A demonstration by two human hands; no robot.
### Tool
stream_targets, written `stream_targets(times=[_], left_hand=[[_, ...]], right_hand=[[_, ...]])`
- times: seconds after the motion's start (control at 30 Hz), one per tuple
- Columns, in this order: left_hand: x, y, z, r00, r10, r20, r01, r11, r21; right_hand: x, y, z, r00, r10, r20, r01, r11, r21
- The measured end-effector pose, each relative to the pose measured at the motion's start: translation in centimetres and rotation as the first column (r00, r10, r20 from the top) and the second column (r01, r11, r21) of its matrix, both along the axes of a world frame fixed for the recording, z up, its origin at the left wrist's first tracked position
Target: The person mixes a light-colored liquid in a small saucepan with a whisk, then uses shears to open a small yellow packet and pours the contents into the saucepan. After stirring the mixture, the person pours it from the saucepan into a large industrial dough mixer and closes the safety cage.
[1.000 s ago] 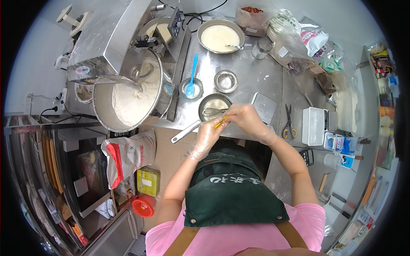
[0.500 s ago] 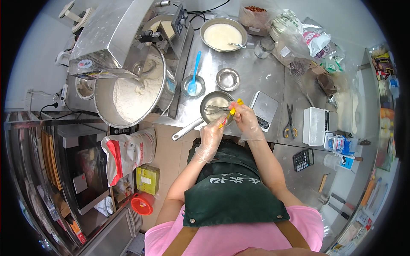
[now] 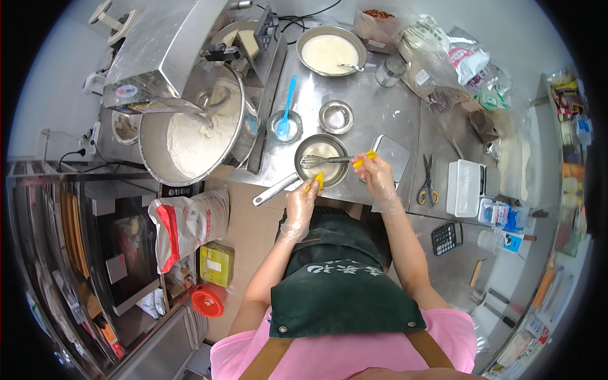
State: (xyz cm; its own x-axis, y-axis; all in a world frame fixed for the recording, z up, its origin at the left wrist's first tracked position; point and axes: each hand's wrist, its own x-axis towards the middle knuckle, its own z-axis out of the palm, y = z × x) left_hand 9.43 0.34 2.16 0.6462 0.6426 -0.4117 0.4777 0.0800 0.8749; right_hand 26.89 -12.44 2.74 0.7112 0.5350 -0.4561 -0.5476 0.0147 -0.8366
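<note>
At the near rim of the pan (image 3: 337, 147), one yellow piece (image 3: 316, 182) is pinched by the curled left hand (image 3: 301, 204); right of the pan, another piece (image 3: 366, 158) by the curled right hand (image 3: 378, 178).

piece (image 3: 317, 182) in left hand (image 3: 300, 207): bright yellow
piece (image 3: 365, 158) in right hand (image 3: 378, 177): bright yellow
whisk (image 3: 315, 162): silver-grey
pan (image 3: 276, 189): silver-grey
liquid in pan (image 3: 325, 149): pale cream
spatula (image 3: 283, 126): bright blue
apron (image 3: 342, 294): dark green, white lettering across it
straps (image 3: 267, 358): brown
shirt (image 3: 342, 351): plain pink
sack (image 3: 191, 223): white with red bands
bucket (image 3: 208, 301): orange-red
scissors (image 3: 430, 179): dark blades, yellow-and-black handles
</note>
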Motion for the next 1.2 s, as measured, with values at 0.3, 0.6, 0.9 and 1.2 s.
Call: stream_targets(times=[0.3, 0.6, 0.9, 1.2], left_hand=[[-8.4, -3.3, -0.3, 0.910, 0.351, 0.221, -0.366, 0.930, 0.029], [-26.8, -12.3, -3.5, 0.433, 0.898, 0.083, -0.897, 0.438, -0.054], [-44.0, -14.9, -2.1, 0.196, 0.979, 0.051, -0.963, 0.182, 0.199], [-59.1, -23.3, -6.6, -0.459, 0.880, -0.123, -0.859, -0.404, 0.313]], right_hand=[[-2.3, 3.1, -0.7, 0.943, 0.332, 0.030, -0.333, 0.942, 0.053], [-17.9, 10.4, -0.1, 0.587, 0.809, -0.017, -0.809, 0.588, 0.021], [-39.6, 15.6, -5.8, 0.236, 0.970, -0.055, -0.970, 0.231, -0.077], [-77.1, 20.9, -12.0, -0.251, 0.966, -0.063, -0.963, -0.256, -0.087]])
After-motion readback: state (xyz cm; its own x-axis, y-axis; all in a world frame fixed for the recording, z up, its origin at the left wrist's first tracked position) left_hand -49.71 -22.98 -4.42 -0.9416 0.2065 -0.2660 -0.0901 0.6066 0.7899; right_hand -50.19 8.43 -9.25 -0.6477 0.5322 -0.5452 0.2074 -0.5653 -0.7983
